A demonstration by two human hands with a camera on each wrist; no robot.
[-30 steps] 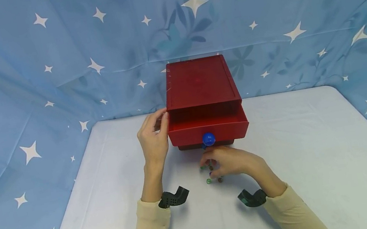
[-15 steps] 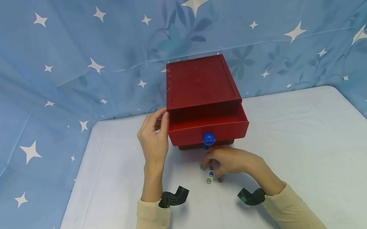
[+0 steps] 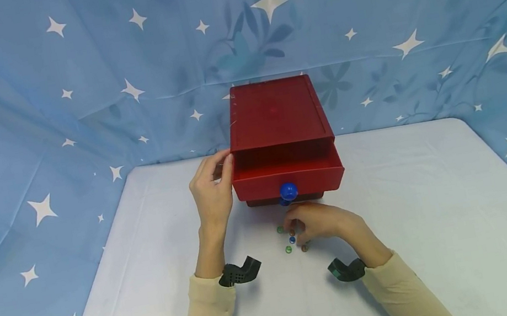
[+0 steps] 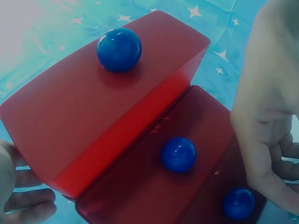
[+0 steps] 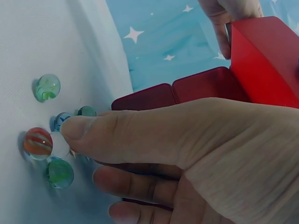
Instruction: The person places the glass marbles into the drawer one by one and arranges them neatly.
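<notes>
Closest in, glass marbles [image 3: 288, 249] cluster on the white surface [image 3: 278, 305], and the right hand [image 3: 317, 222] is right there at them; whether its grip has one pinched, I can't tell! Beyond it, a blue knob [image 3: 289, 191] fronts the open drawer [image 3: 261, 188]. Left hand [image 3: 211, 193] at the drawer's left side, grip relaxed, touching. Behind: red cabinet [image 3: 274, 115], starry curtain [image 3: 114, 47].

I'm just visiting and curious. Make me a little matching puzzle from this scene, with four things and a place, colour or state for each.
1. Left hand
2. Right hand
3. Top drawer
4. Drawer knobs

A. Pulled out
B. Shiny blue
C. At the glass marbles
D. At the left side of the red cabinet

Pairs: 1-D, 2-C, 3-A, 4-B
</notes>
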